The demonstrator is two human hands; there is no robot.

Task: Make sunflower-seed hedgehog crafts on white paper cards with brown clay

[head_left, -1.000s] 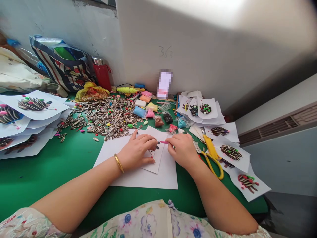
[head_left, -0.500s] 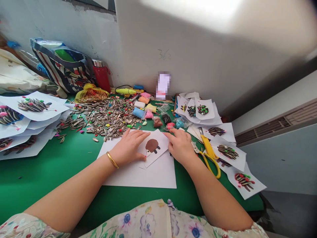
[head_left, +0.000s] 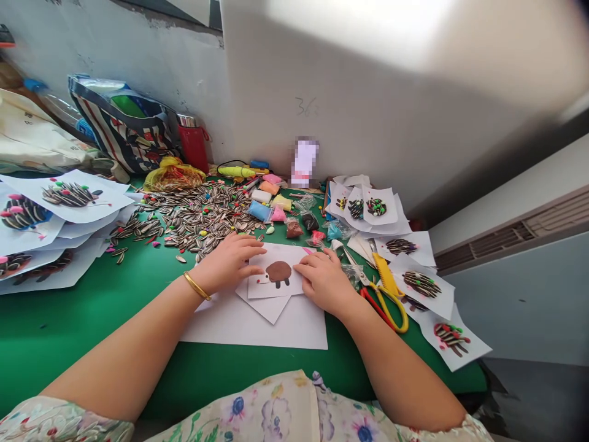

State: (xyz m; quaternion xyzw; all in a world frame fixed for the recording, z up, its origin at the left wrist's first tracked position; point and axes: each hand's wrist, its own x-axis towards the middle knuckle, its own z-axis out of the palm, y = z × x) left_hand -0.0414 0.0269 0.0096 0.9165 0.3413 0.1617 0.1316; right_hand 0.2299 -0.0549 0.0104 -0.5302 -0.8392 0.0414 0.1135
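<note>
A small white card point(head_left: 257, 288) bears a flat brown hedgehog shape point(head_left: 278, 271) with two dark legs, a pale face and a red nose tip. Another slip of white paper point(head_left: 272, 310) pokes out beneath it, and both lie on a larger white sheet point(head_left: 257, 336). My left hand point(head_left: 230, 261), wearing a gold bangle point(head_left: 197, 286), rests at the card's left side with fingers spread. Across from it, my right hand point(head_left: 326, 279) has its fingers stretched over the card's right edge. Neither hand grips anything.
Striped sunflower seeds point(head_left: 202, 215) cover the green table behind my left hand. Bags of coloured clay point(head_left: 260, 210) lie farther back. Yellow-and-red scissors point(head_left: 386, 307) sit beside my right forearm. Finished seed-hedgehog cards stand in stacks left point(head_left: 73, 230) and right point(head_left: 426, 285).
The hedgehog card has turned from a tilt to nearly straight and shifted slightly left. The slip beneath now shows more. My left hand moved left; my right hand came slightly lower.
</note>
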